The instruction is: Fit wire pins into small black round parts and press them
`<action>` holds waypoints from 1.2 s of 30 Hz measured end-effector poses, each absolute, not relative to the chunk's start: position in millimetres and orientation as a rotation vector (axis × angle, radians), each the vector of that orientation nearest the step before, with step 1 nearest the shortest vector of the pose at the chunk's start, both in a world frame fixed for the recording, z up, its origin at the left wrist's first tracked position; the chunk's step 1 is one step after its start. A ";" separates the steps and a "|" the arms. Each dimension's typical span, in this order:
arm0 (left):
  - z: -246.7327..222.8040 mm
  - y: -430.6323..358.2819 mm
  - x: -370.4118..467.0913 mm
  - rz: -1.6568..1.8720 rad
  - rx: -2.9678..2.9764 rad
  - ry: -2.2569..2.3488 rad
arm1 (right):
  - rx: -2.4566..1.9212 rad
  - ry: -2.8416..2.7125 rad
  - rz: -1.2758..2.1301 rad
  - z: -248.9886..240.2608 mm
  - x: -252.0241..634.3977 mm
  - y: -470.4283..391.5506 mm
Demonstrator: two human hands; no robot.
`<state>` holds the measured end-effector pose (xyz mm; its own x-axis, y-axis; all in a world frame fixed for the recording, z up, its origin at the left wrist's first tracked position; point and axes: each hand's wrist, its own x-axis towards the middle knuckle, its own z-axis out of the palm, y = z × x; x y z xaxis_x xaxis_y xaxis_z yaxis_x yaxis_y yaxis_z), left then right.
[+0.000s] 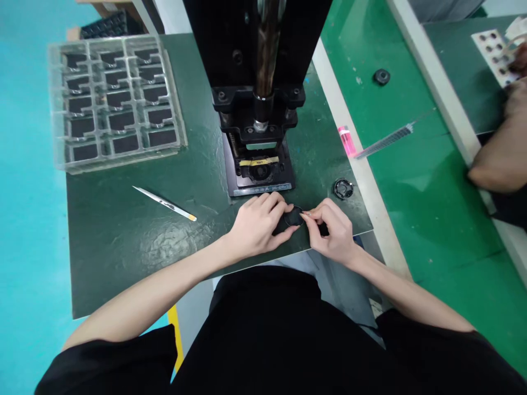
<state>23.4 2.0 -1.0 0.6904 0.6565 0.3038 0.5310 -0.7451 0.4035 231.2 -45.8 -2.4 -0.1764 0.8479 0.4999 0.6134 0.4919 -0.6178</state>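
Note:
Near the front edge of the green work surface, a round black part (293,216) lies between my hands. My left hand (263,222) grips it from the left, thumb below and fingers above. My right hand (329,226) is closed in a pinch at the part's right edge; whatever its fingertips hold is too small to make out. Just beyond my hands stands a black press (260,189) with a round dark piece (260,171) in its fixture, under a yellow strip (259,161). To the right of my right hand rests another round black part (343,188) with a shiny inside.
Stacked clear plastic trays (123,148) with dark pieces stand at the left. Silver tweezers (164,203) lie in front of them. A pink label (347,141), a thin grey strip (385,141) and a round black part (381,77) are on the right. Another person's arm (504,142) reaches in at far right.

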 end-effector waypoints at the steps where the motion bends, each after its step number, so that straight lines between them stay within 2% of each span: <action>1: -1.7 2.5 23.5 0.636 2.623 0.941 | -1.229 -1.866 0.386 -2.1 231.8 -45.2; 8: -4.9 4.0 23.4 0.672 2.655 0.946 | -1.319 -1.245 0.594 19.8 236.1 -46.8; 15: -4.0 3.2 18.7 0.644 2.621 0.914 | -1.346 -1.464 0.902 20.9 235.6 -47.6; 21: -3.8 6.4 8.6 0.648 2.588 0.839 | -1.354 -1.284 1.073 13.2 232.5 -40.0; 29: -1.5 7.1 7.0 0.617 2.560 0.822 | -1.424 -1.377 0.792 14.0 229.2 -39.8; 36: -2.6 7.6 6.9 0.613 2.563 0.815 | -1.412 -1.492 0.929 7.6 228.2 -41.4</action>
<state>6.9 7.6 -2.6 0.7363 0.6125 0.2876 0.4462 -0.7590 0.4742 228.2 -41.4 7.6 0.0086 0.9957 0.0922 0.3570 0.0831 -0.9304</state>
